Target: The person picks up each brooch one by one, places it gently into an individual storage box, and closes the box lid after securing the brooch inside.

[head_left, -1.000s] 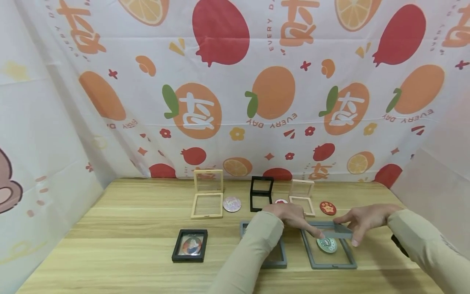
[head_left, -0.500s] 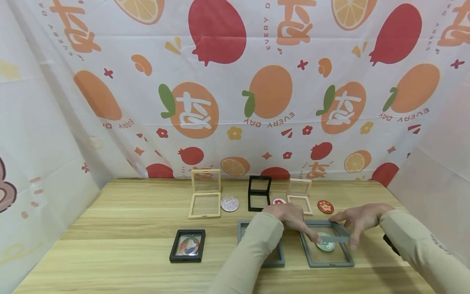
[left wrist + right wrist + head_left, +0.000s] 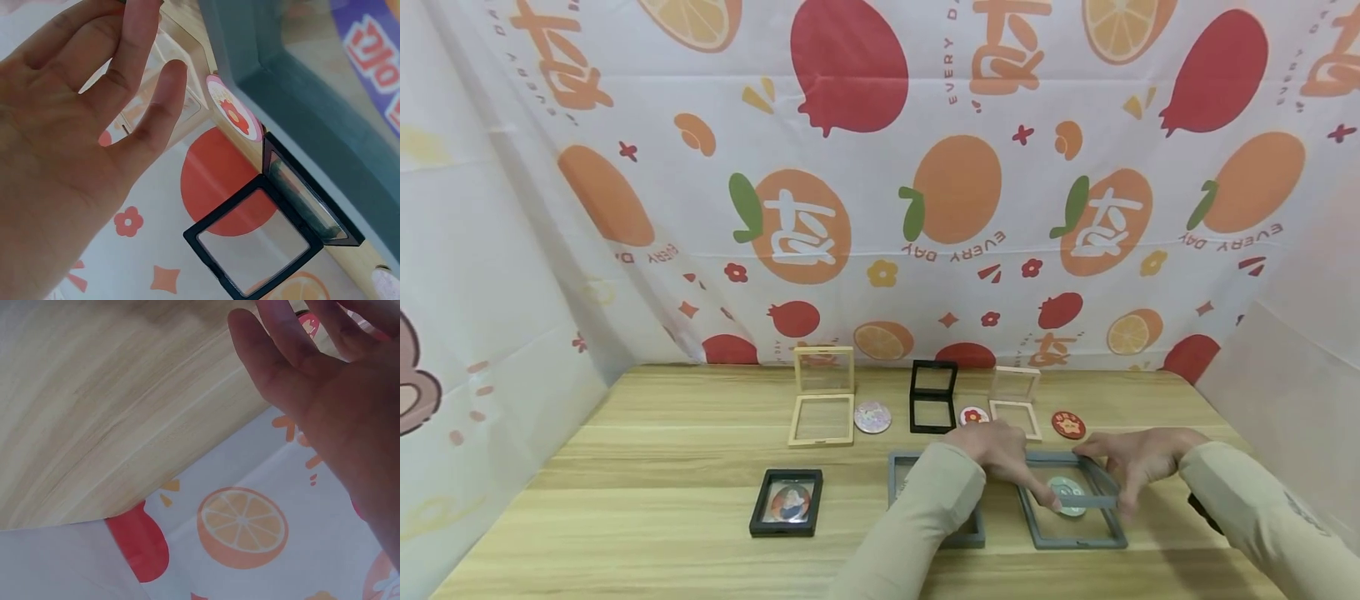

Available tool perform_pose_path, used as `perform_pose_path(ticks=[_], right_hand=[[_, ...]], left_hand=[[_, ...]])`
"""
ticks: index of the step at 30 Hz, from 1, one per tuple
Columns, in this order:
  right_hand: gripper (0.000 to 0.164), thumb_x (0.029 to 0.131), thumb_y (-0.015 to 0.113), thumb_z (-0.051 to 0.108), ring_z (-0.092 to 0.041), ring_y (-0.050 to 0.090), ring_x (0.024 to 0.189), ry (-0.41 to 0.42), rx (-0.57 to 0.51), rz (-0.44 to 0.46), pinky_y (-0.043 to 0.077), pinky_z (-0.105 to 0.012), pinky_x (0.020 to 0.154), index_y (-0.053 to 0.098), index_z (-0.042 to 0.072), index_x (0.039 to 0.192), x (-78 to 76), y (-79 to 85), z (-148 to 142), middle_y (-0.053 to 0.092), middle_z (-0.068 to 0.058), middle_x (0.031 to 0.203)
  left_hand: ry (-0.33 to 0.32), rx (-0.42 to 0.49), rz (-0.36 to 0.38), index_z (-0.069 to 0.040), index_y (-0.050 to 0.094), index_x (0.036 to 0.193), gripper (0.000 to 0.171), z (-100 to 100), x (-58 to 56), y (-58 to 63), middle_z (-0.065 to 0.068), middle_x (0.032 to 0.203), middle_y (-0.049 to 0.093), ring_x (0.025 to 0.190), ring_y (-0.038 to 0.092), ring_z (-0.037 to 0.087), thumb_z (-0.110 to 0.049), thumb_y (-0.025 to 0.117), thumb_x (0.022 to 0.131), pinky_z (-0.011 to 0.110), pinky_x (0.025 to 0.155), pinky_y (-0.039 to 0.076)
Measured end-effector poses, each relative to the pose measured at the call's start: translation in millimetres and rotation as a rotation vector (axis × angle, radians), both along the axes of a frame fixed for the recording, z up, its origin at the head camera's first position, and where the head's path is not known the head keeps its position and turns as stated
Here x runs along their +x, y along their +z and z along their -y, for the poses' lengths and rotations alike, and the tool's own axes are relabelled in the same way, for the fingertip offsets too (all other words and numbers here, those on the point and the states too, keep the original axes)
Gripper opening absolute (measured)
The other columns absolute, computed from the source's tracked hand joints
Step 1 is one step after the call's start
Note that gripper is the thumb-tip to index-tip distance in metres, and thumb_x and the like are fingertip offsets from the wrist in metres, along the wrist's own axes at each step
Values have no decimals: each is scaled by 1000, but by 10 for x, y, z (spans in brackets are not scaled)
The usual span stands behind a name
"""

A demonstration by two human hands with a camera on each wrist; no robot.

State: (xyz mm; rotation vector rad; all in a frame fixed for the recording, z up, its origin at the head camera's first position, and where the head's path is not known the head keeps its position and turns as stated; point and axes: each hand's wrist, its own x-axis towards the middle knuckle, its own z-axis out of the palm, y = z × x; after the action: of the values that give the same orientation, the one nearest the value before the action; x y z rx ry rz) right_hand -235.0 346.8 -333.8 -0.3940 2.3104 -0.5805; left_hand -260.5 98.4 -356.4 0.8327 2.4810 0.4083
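The gray display frame lies on the table at the right, its hinged lid tilted low over the base. Inside it is a round green badge, partly covered by the lid's front edge. My left hand holds the lid's left front corner with the thumb; its other fingers are mostly hidden in the head view. At the opposite side, my right hand grips the lid between thumb and fingers. A second gray display frame sits under my left forearm, and a purple badge shows through it.
A black frame with a badge inside lies left. Along the back stand a yellow frame, a black frame and a pale pink frame, all unfolded. Near them lie lilac, flower and red badges.
The lid's front edge has come down toward the base over the green badge, both hands moving with it. The other frames and badges have stayed put.
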Motion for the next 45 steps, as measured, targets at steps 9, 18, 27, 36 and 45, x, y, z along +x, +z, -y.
perform_pose_path(ticks=[9,18,27,36,45], right_hand=[[99,64,86,20,-44,45,121,16,-68,-59,41,-67,93,39,-4,148,65,-67,-53,43,-20,141],[97,67,86,20,-45,45,122,54,-144,-97,40,-67,94,38,-7,147,120,-156,-63,42,-16,141],[96,68,86,22,-38,40,122,85,-214,-126,38,-62,96,37,-6,147,142,-221,-58,40,-12,137],[96,64,87,24,-24,42,117,84,-235,-236,44,-45,91,40,-4,143,211,-353,-103,42,-13,135],[99,61,89,26,-13,43,117,112,-231,-333,46,-41,92,41,-5,142,242,-419,-121,43,-14,136]], left_hand=[[0,-12,-46,-18,52,68,57,-22,52,-10,-5,65,36,57,39,8,-66,81,72,26,51,32],[-14,-58,-118,-18,49,68,60,-35,105,-31,-4,63,35,54,38,8,-70,79,71,26,50,32],[-38,-25,-169,-19,51,68,58,-3,144,-50,-5,61,36,53,36,7,-67,83,69,25,48,31],[-64,-13,-221,-19,43,62,64,-23,203,-63,-6,58,32,52,32,7,-66,86,65,24,47,29],[-101,-67,-358,-19,41,59,68,-41,255,-88,-7,60,33,55,32,5,-73,82,65,22,48,32]])
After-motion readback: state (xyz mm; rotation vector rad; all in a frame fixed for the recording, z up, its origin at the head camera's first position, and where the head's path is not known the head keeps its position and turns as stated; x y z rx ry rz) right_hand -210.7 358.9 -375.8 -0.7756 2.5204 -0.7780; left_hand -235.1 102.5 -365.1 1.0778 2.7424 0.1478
